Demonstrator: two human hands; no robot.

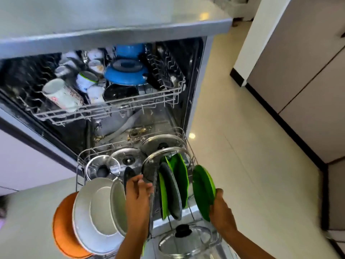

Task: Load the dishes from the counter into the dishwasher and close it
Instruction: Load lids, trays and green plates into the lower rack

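Note:
The dishwasher (197,86) stands open with both racks pulled out. My right hand (221,212) grips a green plate (202,189) on edge at the right side of the lower rack (192,159). My left hand (139,193) holds the rim of a dark speckled plate (152,187) standing in the rack's middle. To the right of that stand a grey plate (172,191) and two more green plates (180,174). White plates (99,212) and an orange plate (61,228) stand at the left. Several steel lids (128,157) fill the back.
The upper rack (104,109) holds mugs, a blue pot (127,71) and a dark bowl. A glass lid (186,238) lies at the rack's near end. The counter (112,19) runs above. Tiled floor and cabinets (308,90) are to the right.

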